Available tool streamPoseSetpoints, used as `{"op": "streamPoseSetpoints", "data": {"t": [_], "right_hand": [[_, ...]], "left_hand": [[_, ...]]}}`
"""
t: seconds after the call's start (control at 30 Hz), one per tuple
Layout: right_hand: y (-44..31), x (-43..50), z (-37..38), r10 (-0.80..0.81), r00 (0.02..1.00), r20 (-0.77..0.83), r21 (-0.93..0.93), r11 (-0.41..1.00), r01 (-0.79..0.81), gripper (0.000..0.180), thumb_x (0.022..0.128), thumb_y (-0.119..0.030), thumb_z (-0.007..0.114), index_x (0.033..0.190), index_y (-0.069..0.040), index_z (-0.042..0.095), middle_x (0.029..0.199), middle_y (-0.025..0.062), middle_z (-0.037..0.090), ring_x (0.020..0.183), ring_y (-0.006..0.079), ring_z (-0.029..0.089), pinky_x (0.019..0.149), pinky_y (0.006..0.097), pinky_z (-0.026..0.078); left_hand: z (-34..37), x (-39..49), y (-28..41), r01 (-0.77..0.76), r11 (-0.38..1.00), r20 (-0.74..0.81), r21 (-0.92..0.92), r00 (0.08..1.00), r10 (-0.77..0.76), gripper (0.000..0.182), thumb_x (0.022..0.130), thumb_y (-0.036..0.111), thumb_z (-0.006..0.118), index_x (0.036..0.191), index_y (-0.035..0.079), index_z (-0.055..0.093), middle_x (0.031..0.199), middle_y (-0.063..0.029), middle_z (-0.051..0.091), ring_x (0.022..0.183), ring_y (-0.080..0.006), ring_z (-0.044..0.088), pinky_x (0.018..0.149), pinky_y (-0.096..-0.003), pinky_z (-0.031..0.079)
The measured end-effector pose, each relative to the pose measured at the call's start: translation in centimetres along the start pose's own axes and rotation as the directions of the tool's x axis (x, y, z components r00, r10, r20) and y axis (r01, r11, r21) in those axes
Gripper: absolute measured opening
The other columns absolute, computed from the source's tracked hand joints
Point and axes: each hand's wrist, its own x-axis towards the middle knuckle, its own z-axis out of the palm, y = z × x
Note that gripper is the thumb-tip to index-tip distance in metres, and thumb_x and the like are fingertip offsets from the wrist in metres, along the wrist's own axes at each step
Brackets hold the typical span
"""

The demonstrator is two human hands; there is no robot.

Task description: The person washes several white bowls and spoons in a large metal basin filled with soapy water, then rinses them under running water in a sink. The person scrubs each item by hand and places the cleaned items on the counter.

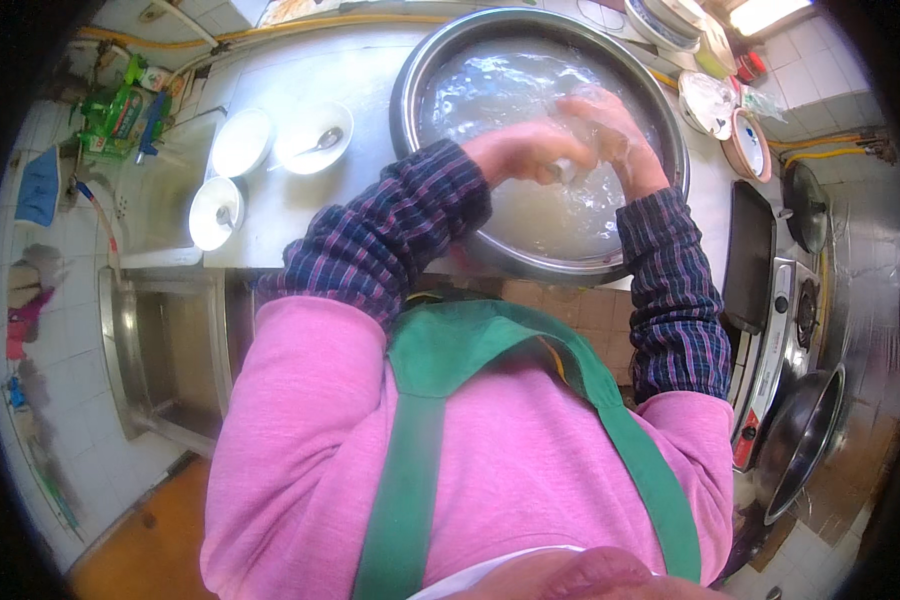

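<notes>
A large round metal basin (405, 124) holds cloudy, rippling water and stands on the white counter in front of me. Over the water, my left hand (544, 150) has its fingers curled around something small and pale that I cannot make out. Close beside it, my right hand (604, 120) is wet and blurred, its fingers bent towards the left one; whether it grips anything is unclear. Left of the basin are a white bowl with a metal spoon (328, 138), a plain white bowl (241, 142) and a smaller white bowl (211, 196) with a spoon.
A sink basin (157, 202) lies at the far left, with green packets (116, 120) behind it. Stacked dishes (664, 26) and a brown-rimmed bowl (750, 146) stand right of the basin. Farther right are a gas stove (776, 337) and a large wok (802, 442).
</notes>
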Motion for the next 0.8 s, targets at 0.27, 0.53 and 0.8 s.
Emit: {"op": "streamPoseSetpoints", "data": {"t": [0.27, 0.53, 0.8], "right_hand": [[1.4, 1.4, 2.8, 0.089, 0.66, -0.746, 0.125, 0.992, 0.007, 0.066, 0.064, 0.005, 0.074, 0.124, 0.007, 0.047, 0.104, 0.0122, 0.062, 0.09, 0.0228, 0.061, 0.076, 0.036, 0.052], [0.4, -0.3, 1.3, -0.28, 0.895, -0.348, -0.232, 0.95, 0.207, 0.056, 0.082, -0.01, 0.071, 0.129, 0.003, 0.045, 0.113, 0.0149, 0.058, 0.101, 0.0276, 0.059, 0.083, 0.0422, 0.052], [0.9, -3.0, 0.7, -0.034, 0.998, 0.059, 0.672, 0.741, -0.015, 0.073, 0.083, -0.049, 0.067, 0.139, -0.01, 0.041, 0.128, 0.0102, 0.053, 0.11, 0.0241, 0.057, 0.09, 0.0385, 0.052]], "left_hand": [[2.4, 2.3, -1.0, 0.22, 0.812, -0.605, 0.54, 0.772, 0.193, 0.046, 0.075, 0.026, 0.072, 0.11, 0.001, 0.056, 0.103, -0.0217, 0.064, 0.097, -0.0338, 0.065, 0.079, -0.041, 0.054], [0.8, 1.5, -0.5, 0.173, 0.916, -0.451, 0.362, 0.893, 0.01, 0.035, 0.074, 0.02, 0.07, 0.1, -0.001, 0.059, 0.097, -0.015, 0.067, 0.083, -0.0231, 0.067, 0.065, -0.0344, 0.054], [1.7, -1.0, 0.8, 0.174, 0.066, 0.185, -0.983, 0.956, 0.23, 0.033, 0.082, 0.016, 0.059, 0.108, -0.004, 0.053, 0.082, -0.0064, 0.055, 0.06, -0.0075, 0.051, 0.039, -0.0178, 0.035]]}}
